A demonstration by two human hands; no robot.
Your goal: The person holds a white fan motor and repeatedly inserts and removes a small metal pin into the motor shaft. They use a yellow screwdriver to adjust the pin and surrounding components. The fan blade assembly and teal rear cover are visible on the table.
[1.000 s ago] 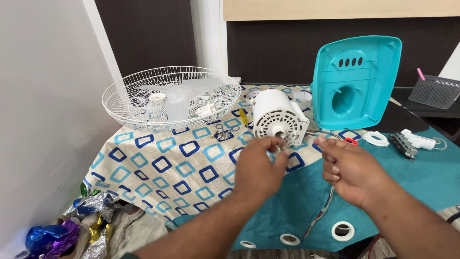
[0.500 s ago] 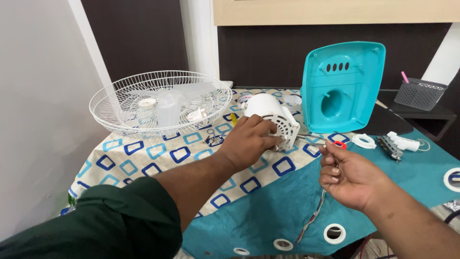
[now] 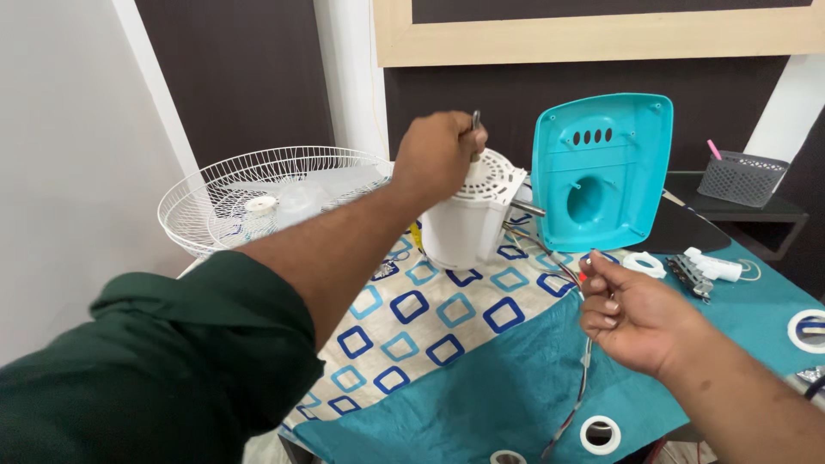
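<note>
I have the left hand (image 3: 438, 153) closed over the top of the white fan motor (image 3: 471, 210), fingers wrapped round its metal shaft (image 3: 475, 120), and the motor hangs from that grip, lifted clear above the patterned cloth (image 3: 412, 318) in front of the teal rear cover (image 3: 600, 172). The right hand (image 3: 632, 314) sits lower and nearer to me, thumb and forefinger pressed together on the bundle of thin wires (image 3: 584, 378) that trails from the motor's side down over the teal table cover (image 3: 481, 395).

To do this well, I judge 3 things matter. 1: I keep the shaft grip firm and the motor upright, since the whole weight hangs from 1 slim rod and could slip or swing. 2: I leave slack in the wires; the right-hand pinch should guide them, not pull, because a tug could strain them where they enter the housing, a spot I cannot see clearly. 3: I keep the motor away from the teal cover, which stands propped just behind it and looks easy to knock over.

The wire fan guard (image 3: 275, 193) lies well to the left, and a small white part with a metal bracket (image 3: 700, 268) rests to the right. White tape rolls (image 3: 600, 434) sit near the table's front edge.
</note>
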